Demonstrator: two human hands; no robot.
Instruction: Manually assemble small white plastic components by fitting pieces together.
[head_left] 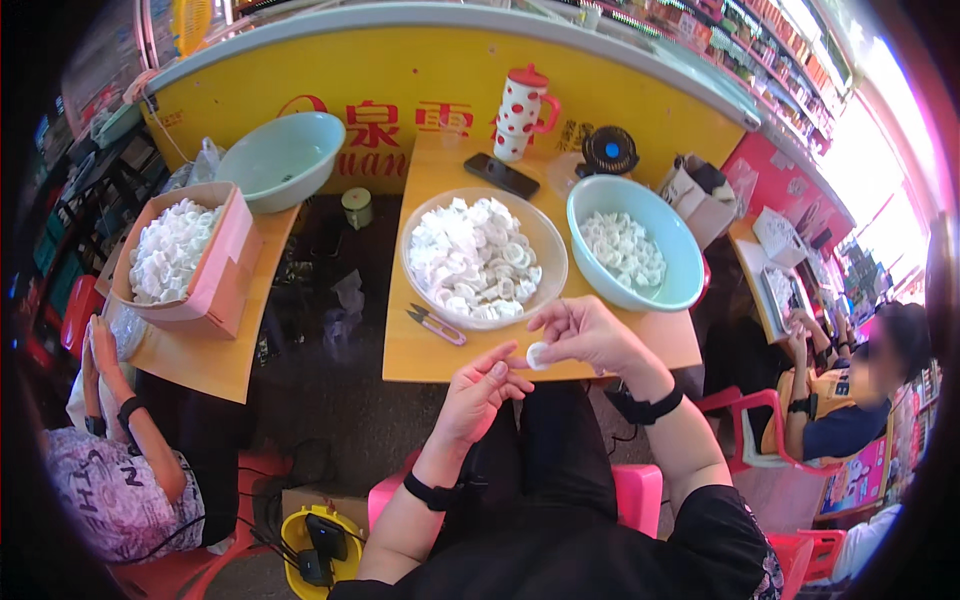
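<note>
My right hand (592, 335) pinches a small round white piece (537, 356) between thumb and fingers, above the table's front edge. My left hand (480, 392) is open, fingers stretched toward that piece and a fingertip very close to it; I cannot tell whether they touch. Just beyond my hands stands a clear bowl (408, 262) heaped with similar white pieces (475, 250). To its right, a light-blue basin (682, 290) has more white pieces (622, 248) in it. Pink-handled thread snips (437, 325) lie on the table left of my hands.
A red-dotted tumbler (520, 115), a dark phone (502, 176) and a small black fan (609, 151) are at the table's back. Leftward, another table holds a cardboard box (240, 240) of white pieces and a green basin (285, 165). Co-workers sit on both sides.
</note>
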